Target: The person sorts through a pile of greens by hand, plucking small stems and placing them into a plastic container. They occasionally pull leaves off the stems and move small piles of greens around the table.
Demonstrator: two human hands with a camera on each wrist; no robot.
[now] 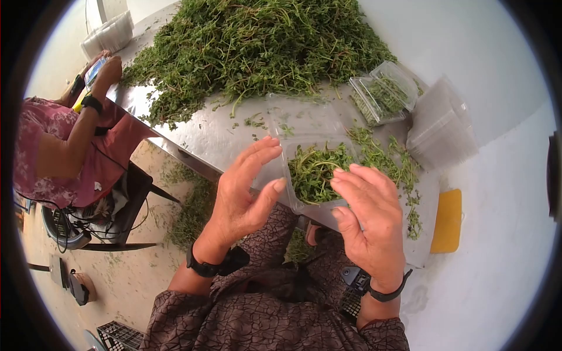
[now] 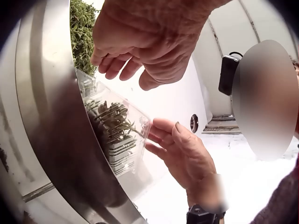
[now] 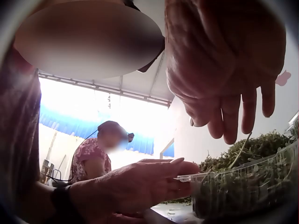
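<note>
A clear plastic clamshell box stands at the table's near edge, its lid folded back away from me. Loose leafy greens fill it, with a stem sticking up near the right fingertips. My left hand is beside the box's left side, fingers extended and thumb apart; in the right wrist view, the left hand has its fingertips right at the rim. Over the right part of the box hovers my right hand, fingers loosely extended and nothing gripped.
A large heap of greens covers the back of the metal table. To the right are a filled clamshell, stacked empty boxes and a yellow board. Another person works at the left, near a chair.
</note>
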